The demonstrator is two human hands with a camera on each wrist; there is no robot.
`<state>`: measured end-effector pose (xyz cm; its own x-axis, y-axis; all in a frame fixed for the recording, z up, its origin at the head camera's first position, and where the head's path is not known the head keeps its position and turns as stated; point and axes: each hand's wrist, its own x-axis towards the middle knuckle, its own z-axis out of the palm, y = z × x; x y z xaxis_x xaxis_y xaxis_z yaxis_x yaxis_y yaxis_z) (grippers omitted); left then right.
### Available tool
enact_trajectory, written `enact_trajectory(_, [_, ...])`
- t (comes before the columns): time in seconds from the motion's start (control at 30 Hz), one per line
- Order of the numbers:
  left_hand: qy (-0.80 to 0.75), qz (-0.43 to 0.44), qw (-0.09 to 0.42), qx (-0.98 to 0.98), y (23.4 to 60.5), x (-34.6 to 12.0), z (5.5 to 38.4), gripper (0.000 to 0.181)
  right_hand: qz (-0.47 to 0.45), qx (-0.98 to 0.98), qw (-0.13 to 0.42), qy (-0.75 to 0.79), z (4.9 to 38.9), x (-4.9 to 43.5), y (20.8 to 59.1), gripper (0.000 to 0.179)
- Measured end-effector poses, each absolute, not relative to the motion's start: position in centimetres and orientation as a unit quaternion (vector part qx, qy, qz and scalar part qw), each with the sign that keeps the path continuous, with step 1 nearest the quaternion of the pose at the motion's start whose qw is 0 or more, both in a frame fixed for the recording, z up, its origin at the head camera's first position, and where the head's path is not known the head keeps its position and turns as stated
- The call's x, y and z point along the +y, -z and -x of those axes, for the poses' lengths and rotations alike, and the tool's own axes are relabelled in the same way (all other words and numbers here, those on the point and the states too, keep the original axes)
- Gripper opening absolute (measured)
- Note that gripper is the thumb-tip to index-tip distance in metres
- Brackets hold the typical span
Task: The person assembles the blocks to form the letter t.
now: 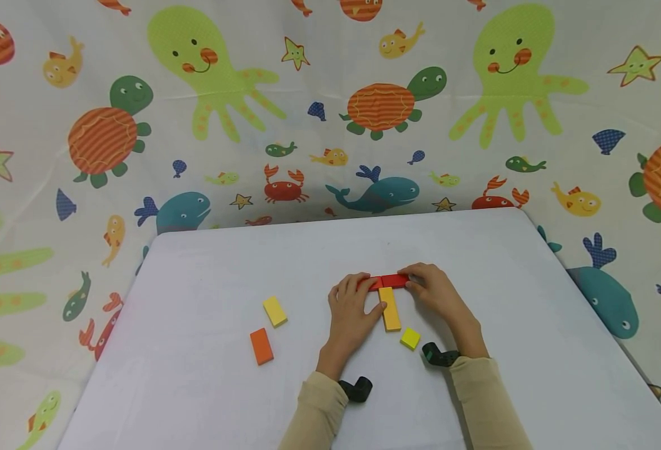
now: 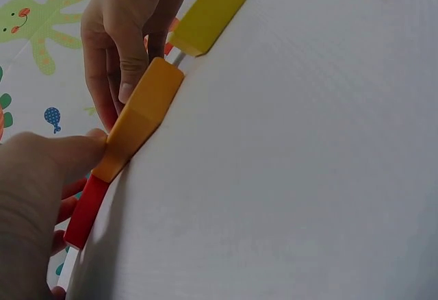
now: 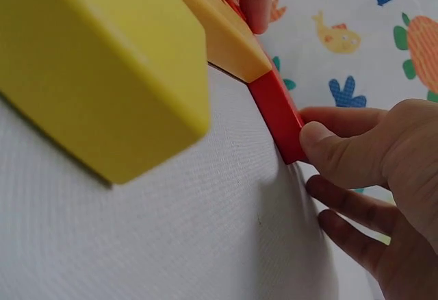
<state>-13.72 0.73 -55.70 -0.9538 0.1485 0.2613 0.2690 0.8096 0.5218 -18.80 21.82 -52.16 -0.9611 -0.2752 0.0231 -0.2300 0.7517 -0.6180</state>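
Two red blocks lie end to end on the table, forming a bar with a long golden-yellow block [image 1: 389,309] butted against its near side at the join. My right hand [image 1: 440,295] pinches the right red block [image 3: 277,111] at its outer end, between thumb and index finger. The left hand [image 1: 353,312] curls over the left red block [image 2: 87,214], its fingers along the far side. Its thumb touches the side of the golden-yellow block. Much of the left red block is hidden under these fingers in the head view. Nearest the right wrist lies a small yellow block [image 1: 411,339].
Left of the hands, a pale yellow block [image 1: 275,312] and an orange block [image 1: 261,346] lie on the white-covered table [image 1: 195,400]. A curtain [image 1: 330,69] printed with sea animals hangs behind the table. Dark wrist cameras stick out near both sleeves.
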Motion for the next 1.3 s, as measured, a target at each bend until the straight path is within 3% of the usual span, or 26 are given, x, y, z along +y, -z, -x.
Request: enact_trajectory(1.3, [0.277, 0.12, 0.119, -0.946, 55.7, 0.8, 13.8, 0.052, 0.18, 0.924, 0.026, 0.336, 18.0, 21.0, 51.2, 0.04])
